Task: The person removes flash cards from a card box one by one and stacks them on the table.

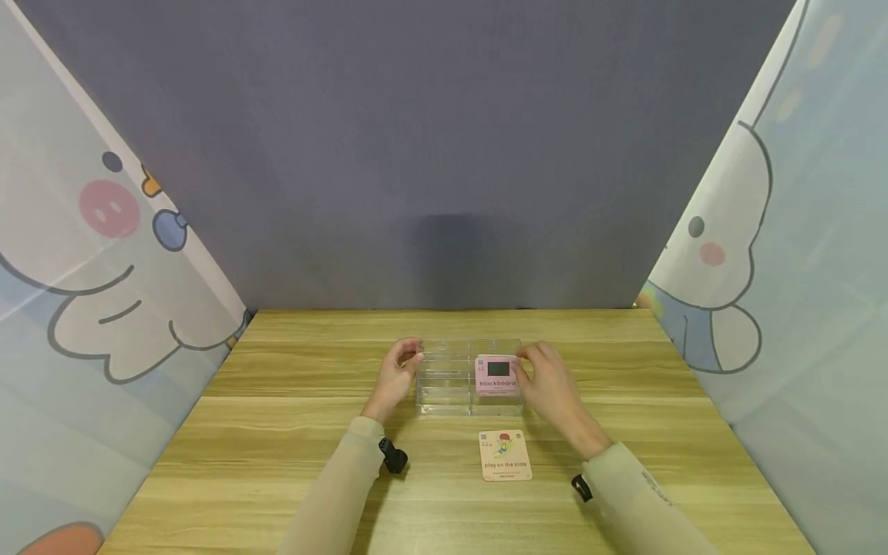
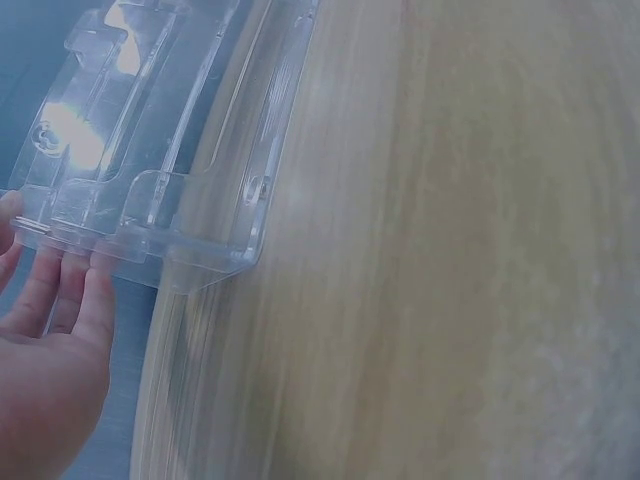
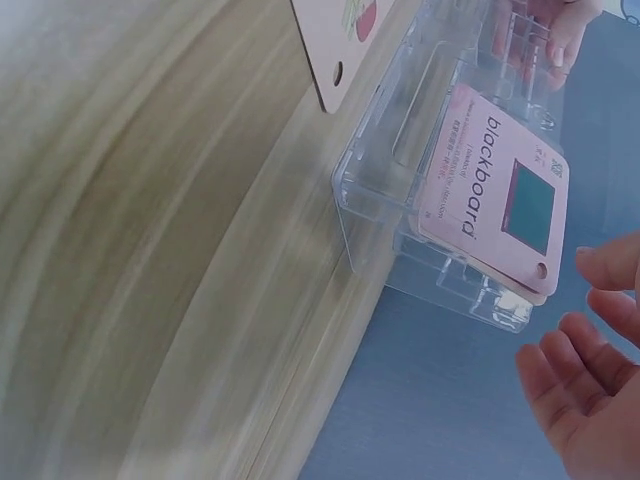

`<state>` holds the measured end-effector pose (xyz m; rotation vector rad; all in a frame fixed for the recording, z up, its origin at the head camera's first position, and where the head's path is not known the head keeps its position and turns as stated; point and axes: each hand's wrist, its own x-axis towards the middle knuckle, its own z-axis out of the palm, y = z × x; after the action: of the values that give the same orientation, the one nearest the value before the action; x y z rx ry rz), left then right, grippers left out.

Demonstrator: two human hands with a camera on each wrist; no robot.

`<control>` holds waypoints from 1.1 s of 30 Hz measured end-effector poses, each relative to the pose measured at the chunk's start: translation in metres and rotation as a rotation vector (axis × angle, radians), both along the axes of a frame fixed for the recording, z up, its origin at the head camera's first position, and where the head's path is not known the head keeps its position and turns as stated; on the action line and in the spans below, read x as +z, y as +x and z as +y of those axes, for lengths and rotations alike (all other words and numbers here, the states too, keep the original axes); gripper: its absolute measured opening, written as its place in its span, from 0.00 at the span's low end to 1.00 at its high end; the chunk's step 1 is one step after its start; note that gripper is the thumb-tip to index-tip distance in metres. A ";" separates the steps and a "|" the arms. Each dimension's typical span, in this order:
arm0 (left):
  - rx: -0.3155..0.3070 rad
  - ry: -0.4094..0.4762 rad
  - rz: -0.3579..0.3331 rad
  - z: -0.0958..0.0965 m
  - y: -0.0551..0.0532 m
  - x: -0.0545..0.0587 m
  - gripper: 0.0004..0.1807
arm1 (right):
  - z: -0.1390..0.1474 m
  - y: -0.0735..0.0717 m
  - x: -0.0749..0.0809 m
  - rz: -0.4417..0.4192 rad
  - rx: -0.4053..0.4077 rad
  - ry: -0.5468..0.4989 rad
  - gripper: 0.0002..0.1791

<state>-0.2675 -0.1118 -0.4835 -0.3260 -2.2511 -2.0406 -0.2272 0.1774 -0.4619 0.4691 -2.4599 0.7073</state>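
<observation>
A clear plastic tiered card rack (image 1: 444, 397) stands on the table in front of me. My left hand (image 1: 397, 374) grips its left side; in the left wrist view several fingers (image 2: 72, 290) lie against the rack's edge. A pink "blackboard" card (image 1: 496, 378) leans in the right half of the rack, with the edge of another card showing behind it in the right wrist view. Beside that card is my right hand (image 3: 590, 370), its fingers loosely bent and apart from the card's corner. Nothing shows between those fingers.
A "play on the slide" card (image 1: 505, 455) lies flat on the wooden table (image 1: 277, 462), in front of the rack's right half. Behind the table rises a dark grey panel (image 1: 444, 154). Curtains with cartoon animals hang at both sides.
</observation>
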 end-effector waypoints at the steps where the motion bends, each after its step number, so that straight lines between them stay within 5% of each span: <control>1: 0.002 0.001 0.004 0.000 0.000 0.000 0.15 | 0.000 -0.001 -0.001 0.004 -0.002 0.007 0.12; 18: 0.000 0.019 0.012 0.001 0.000 0.000 0.16 | -0.004 -0.010 -0.009 -0.008 0.009 0.066 0.11; 25: 0.036 -0.006 0.015 0.001 -0.016 -0.027 0.18 | -0.005 -0.013 -0.015 0.032 0.005 0.092 0.10; 33: 0.004 -0.006 -0.001 0.001 -0.005 -0.008 0.17 | -0.005 -0.013 -0.016 0.034 0.009 0.084 0.09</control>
<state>-0.2725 -0.1111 -0.4917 -0.3203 -2.2571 -2.0334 -0.2403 0.1725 -0.4776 0.5196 -2.4643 0.5961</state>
